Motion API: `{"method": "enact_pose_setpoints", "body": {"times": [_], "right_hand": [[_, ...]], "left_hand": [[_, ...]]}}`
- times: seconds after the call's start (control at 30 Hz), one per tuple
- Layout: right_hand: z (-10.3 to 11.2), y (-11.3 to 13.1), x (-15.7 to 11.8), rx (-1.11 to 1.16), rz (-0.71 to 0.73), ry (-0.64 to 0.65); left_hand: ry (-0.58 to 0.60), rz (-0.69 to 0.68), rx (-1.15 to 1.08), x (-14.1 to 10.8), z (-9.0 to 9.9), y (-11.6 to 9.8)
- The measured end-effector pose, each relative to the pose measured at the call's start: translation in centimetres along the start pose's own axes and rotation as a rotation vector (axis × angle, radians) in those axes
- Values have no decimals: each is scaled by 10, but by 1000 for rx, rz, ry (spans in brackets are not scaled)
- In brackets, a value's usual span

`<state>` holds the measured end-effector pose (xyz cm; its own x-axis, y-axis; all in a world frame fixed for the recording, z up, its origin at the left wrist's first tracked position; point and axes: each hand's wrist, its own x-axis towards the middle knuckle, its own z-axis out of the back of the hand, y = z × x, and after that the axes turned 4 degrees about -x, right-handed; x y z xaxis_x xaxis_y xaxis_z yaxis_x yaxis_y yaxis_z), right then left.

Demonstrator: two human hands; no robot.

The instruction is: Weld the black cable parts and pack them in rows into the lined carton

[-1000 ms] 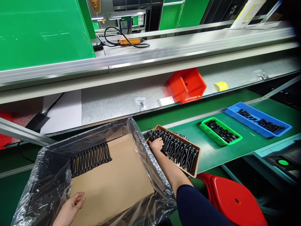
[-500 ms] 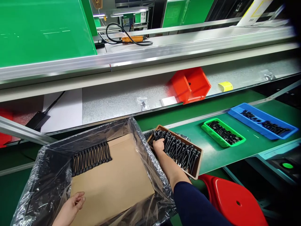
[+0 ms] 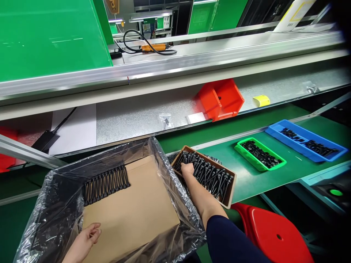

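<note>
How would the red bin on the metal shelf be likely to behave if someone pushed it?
The red bin looks like stiff molded plastic, so it would probably keep its shape. It seems nearly empty, so likely light and quick to slide on the smooth metal shelf; sitting at the front edge, it might tip off.

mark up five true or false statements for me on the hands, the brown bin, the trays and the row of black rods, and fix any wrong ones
1. The right hand is in the brown bin. True.
2. The left hand grips a bundle of black rods. False: no rod shows in the left hand, whose fingers are over the cardboard.
3. The row of black rods lies side by side on the cardboard. True.
4. The green tray is empty. False: the green tray holds many small black parts.
5. The blue tray is to the right of the green tray. True.
</note>
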<state>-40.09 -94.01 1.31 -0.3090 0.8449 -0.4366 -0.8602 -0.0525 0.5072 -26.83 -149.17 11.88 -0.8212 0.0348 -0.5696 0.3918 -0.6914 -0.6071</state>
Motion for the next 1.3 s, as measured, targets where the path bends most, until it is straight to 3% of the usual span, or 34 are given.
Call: {"method": "enact_pose_setpoints", "body": {"times": [0.23, 0.43, 0.57, 0.7, 0.87, 1.0, 1.07, 1.17, 1.3], "right_hand": [[24, -3, -6, 366, 9, -76], [84, 12, -18, 916, -2, -53], [129, 34, -58, 1160, 315, 54], [151, 49, -141, 998, 606, 305], [129, 43, -266, 563, 841, 888], [90, 27, -338, 334, 923, 1215], [72, 20, -360, 192, 981, 1252], [50, 12, -381, -10, 1079, 1207], [29, 4, -401, -16, 1198, 1072]], "left_hand": [[4, -25, -44, 2, -4, -7], [15, -58, -75, 0, -7, -10], [38, -111, -179, -4, -11, -31], [14, -204, -329, -17, -14, -81], [80, -368, -609, -41, -28, -142], [175, -383, -933, -53, -45, -152], [178, -283, -1076, -54, -49, -146], [129, -119, -1239, -51, -45, -130], [75, -61, -1290, -43, -31, -108]]}}
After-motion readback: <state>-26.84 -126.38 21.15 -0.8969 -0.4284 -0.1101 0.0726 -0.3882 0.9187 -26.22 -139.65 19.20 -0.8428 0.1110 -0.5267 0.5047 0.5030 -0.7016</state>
